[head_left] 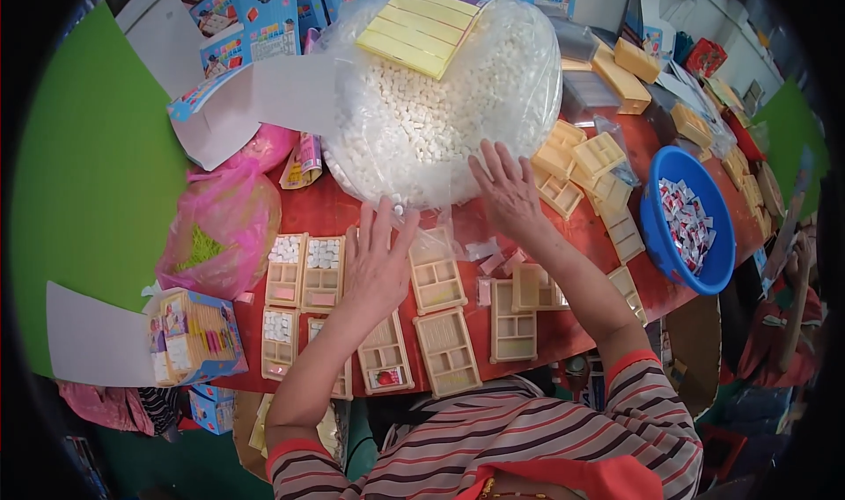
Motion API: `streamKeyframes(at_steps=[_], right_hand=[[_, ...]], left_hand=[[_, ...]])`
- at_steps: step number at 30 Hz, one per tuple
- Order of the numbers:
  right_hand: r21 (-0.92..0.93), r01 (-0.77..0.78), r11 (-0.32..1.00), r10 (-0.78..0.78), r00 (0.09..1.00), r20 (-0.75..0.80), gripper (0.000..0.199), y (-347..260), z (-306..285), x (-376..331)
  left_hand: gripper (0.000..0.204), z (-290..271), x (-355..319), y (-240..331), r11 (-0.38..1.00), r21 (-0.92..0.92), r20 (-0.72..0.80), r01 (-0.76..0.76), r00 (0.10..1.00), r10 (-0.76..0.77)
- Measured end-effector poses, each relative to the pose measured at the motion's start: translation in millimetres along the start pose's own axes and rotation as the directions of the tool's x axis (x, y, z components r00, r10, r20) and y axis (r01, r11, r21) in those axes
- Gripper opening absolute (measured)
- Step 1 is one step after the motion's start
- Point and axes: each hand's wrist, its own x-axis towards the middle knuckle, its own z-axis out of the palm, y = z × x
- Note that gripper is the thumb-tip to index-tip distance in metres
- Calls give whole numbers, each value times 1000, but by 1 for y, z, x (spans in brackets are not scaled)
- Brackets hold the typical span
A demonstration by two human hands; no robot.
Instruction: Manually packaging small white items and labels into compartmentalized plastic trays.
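Note:
A large clear plastic bag (422, 183) full of small white pieces (414, 104) fills the far middle of the table. My right hand (510, 192) lies over its near right edge, fingers spread. At the near left edge my left hand (383, 258) has its fingers stretched apart, and one small white piece (399, 209) shows by the fingertips. Below the hands stand cream compartment trays. A left one (322, 275) carries white pieces in its upper compartment; a middle one (437, 275) is partly under clear plastic. Another near tray (385, 359) contains a small red picture piece.
A blue basin (651, 209) of small wrapped packets stands right, beside stacked empty trays (598, 157). A pink bag (238, 205) with green bits lies left, near an open carton (239, 341) of packed items. A yellow lined sheet (418, 29) rests atop the clear bag. Another person (779, 324) is far right.

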Motion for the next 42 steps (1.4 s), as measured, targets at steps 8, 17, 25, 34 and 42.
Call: streamKeyframes(at_steps=[8, 17, 25, 34, 42], right_hand=[[-191, 35, 981, -54, 994, -98, 71, 78, 47, 0], [105, 67, 992, -39, 967, -250, 63, 1, -30, 0], [222, 332, 917, -347, 937, 31, 13, -58, 7, -15], [267, 390, 881, -402, 916, -10, 6, -65, -5, -11], [357, 470, 807, -479, 875, -70, 10, -81, -71, -5]], left_hand=[[77, 54, 94, -36, 895, 373, 118, -243, 970, 214], [75, 76, 141, -59, 897, 414, -4, -154, 985, 171], [70, 68, 120, -47, 956, 285, 29, -76, 997, 71], [65, 19, 8, -25, 699, -690, -92, 189, 935, -343], [64, 9, -42, 17, -522, -783, 510, 338, 829, -228]])
